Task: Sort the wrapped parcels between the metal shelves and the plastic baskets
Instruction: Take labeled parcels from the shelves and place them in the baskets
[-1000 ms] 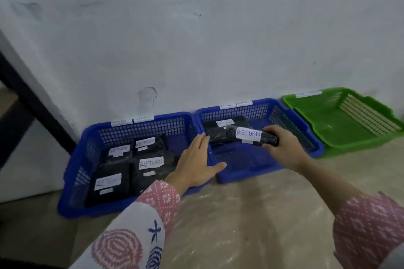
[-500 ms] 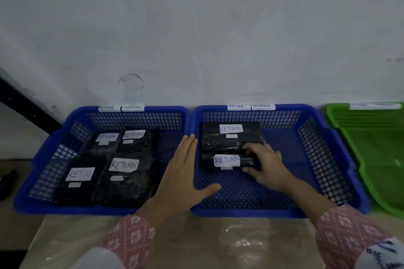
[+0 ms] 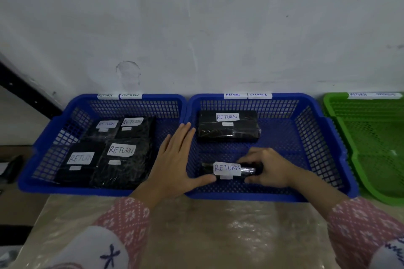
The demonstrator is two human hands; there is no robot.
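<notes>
The right hand (image 3: 265, 168) grips a parcel (image 3: 227, 169) inside the blue basket (image 3: 328, 137); the left hand (image 3: 175, 159) lies flat, empty.

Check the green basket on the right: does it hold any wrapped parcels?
No, the green basket shows only bare mesh, while the black parcels lie in the two blue baskets.

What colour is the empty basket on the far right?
Green plastic basket, seen in the head view.
</notes>
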